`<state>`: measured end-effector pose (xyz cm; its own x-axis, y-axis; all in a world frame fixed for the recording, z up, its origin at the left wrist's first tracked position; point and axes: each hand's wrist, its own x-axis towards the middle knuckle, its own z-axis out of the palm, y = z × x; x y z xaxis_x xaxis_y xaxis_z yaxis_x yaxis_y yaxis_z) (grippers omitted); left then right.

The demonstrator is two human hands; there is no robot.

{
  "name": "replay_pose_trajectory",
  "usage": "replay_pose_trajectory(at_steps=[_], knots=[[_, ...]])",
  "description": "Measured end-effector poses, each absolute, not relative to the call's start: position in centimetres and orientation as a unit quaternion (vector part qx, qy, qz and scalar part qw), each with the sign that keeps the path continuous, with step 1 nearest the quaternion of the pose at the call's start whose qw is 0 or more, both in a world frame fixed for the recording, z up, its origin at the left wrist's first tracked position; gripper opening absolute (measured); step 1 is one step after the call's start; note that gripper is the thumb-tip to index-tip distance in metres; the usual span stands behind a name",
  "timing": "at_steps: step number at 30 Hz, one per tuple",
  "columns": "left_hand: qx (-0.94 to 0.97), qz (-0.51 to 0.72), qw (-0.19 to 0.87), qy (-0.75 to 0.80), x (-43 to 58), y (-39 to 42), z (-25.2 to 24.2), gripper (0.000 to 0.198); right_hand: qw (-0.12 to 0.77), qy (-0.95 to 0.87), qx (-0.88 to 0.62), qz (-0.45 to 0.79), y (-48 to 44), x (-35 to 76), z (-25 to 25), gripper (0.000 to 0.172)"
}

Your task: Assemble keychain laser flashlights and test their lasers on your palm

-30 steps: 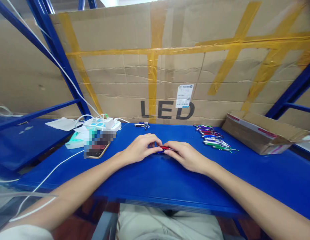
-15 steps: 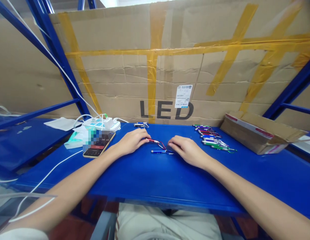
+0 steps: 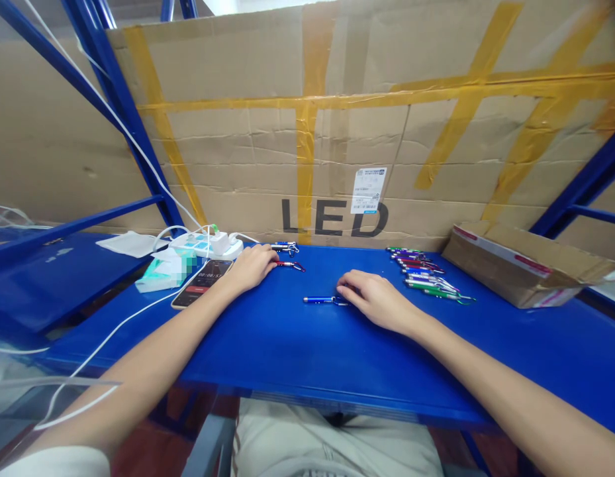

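Observation:
My left hand [image 3: 256,266] is near the back edge of the table, its fingers closed on a slim red keychain flashlight [image 3: 287,265]. The red clip points right, and the rest of the body is hidden by my fingers. Just behind it lie a couple of flashlights [image 3: 286,247], silver and dark blue, partly covered by my hand. My right hand [image 3: 374,298] rests on the table with curled fingers. Its fingertips meet the clip end of a blue keychain flashlight [image 3: 318,301], which lies flat; the exact grip is partly hidden.
A row of several coloured keychain flashlights [image 3: 421,273] lies right of my right hand, beside an open cardboard box [image 3: 506,265]. On the left are a phone [image 3: 200,286], a tissue pack [image 3: 163,271], a power strip [image 3: 230,248] and white cables. A large cardboard sheet [image 3: 267,146] stands behind the blue table [image 3: 307,358].
My left hand has carried the red flashlight back and left, from behind the blue one to beside the flashlights at the rear edge. The right hand and blue flashlight have stayed put.

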<state>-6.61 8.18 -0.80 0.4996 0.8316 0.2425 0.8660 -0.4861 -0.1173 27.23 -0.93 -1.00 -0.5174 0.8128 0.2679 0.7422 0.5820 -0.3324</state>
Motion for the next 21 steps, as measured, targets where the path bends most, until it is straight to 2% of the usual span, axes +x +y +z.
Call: replay_pose_trajectory(at_steps=[21], knots=[[-0.79, -0.108, 0.155, -0.583, -5.5, 9.7, -2.1, 0.026, 0.162, -0.908, -0.372, 0.107, -2.0, 25.6, -0.7, 0.031]])
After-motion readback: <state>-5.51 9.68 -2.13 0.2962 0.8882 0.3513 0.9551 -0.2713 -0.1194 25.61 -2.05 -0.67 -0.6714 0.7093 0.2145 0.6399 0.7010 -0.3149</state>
